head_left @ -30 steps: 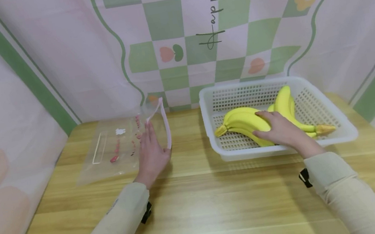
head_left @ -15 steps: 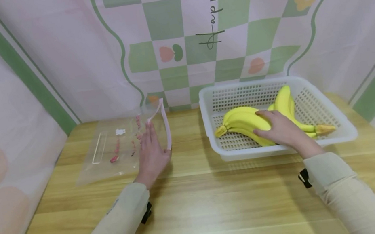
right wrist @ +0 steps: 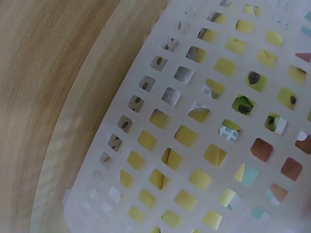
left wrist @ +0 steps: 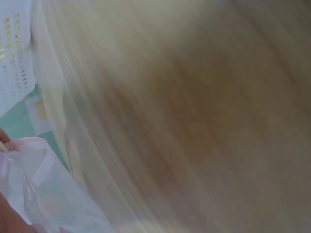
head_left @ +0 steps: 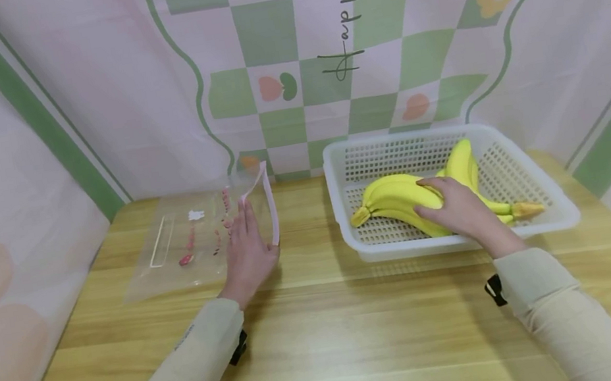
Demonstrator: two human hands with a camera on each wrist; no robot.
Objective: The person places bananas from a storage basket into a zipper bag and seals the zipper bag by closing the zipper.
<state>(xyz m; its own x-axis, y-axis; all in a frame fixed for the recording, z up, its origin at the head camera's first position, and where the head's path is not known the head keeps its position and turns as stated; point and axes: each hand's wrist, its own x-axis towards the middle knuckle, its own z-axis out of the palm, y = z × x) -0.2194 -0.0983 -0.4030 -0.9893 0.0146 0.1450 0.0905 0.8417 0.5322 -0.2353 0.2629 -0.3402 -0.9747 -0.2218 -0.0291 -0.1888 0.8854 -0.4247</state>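
Observation:
A clear zip bag (head_left: pixel 185 246) with pink print and a pink zip strip (head_left: pixel 269 203) lies on the wooden table at the left. My left hand (head_left: pixel 247 250) rests flat on the bag's right side, fingers straight, beside the raised mouth. A white perforated basket (head_left: pixel 549 215) stands at the right and holds a bunch of yellow bananas (head_left: pixel 397 199). My right hand (head_left: pixel 458 209) lies over the bunch with its fingers curled around it. The right wrist view shows the basket wall (right wrist: pixel 204 126) close up, yellow behind the holes. The left wrist view is blurred, with bag film (left wrist: pixel 43 194) at lower left.
The wooden table (head_left: pixel 329 340) stretches bare toward me in front of the bag and basket. Patterned pink and green cloth walls (head_left: pixel 290 53) close in the back and both sides.
Almost nothing differs. My right hand has shifted very slightly on the bananas; the left hand stays on the bag.

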